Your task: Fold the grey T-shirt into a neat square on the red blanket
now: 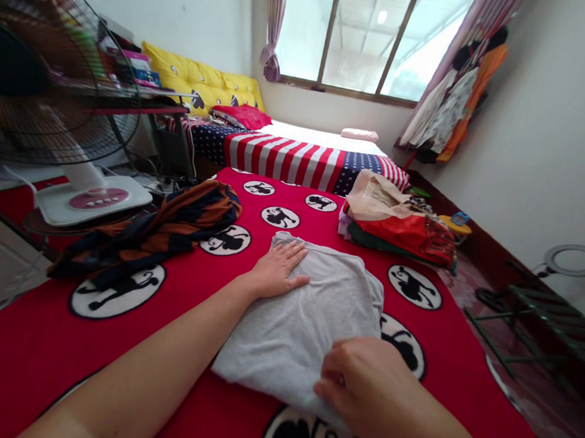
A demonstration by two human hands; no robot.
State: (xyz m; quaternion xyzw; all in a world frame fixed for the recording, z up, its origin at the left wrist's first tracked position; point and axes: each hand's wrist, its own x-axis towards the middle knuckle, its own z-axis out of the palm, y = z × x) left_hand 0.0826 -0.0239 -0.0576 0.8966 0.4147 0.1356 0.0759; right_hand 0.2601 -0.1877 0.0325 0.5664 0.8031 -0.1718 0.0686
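Observation:
A light grey folded garment point(310, 314), its kind not certain, lies on a red blanket point(247, 289) with black-and-white round figures. My left hand point(279, 269) rests flat on the garment's far left part, fingers stretched out and thumb apart. Over the near right corner is my right hand point(356, 377), its fingers curled in and slightly blurred. Whether those fingers pinch the cloth cannot be made out, since the hand covers that corner.
A crumpled brown and navy striped garment point(172, 224) lies left, beside a standing fan point(94, 192). Stacked clothes point(397, 220) sit at the far right of the blanket. Behind is a bed with a flag-patterned cover point(287, 158). A dark green rack point(540, 323) stands right.

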